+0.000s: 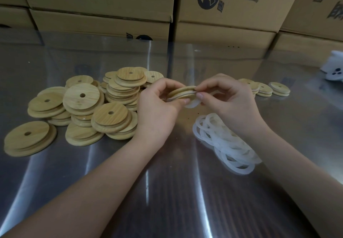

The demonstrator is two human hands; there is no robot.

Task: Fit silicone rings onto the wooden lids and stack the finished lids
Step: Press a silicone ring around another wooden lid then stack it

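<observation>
Barely started: only a few ringed lids (267,89) sat far right, while a big heap of bare lids (83,107) waited left. Both the left hand (157,104) and right hand (228,98) pinched one round bamboo-grain lid (182,91) above the shiny tabletop (167,182), stretching a floppy translucent ring (191,104) on, halfway I think. Spare rings (226,143) lay nearby.

The fingers (168,89) hide much of the held lid (182,91); its silicone ring (192,104) shows only partly, and a white object (333,66) is cut off at the right edge
</observation>
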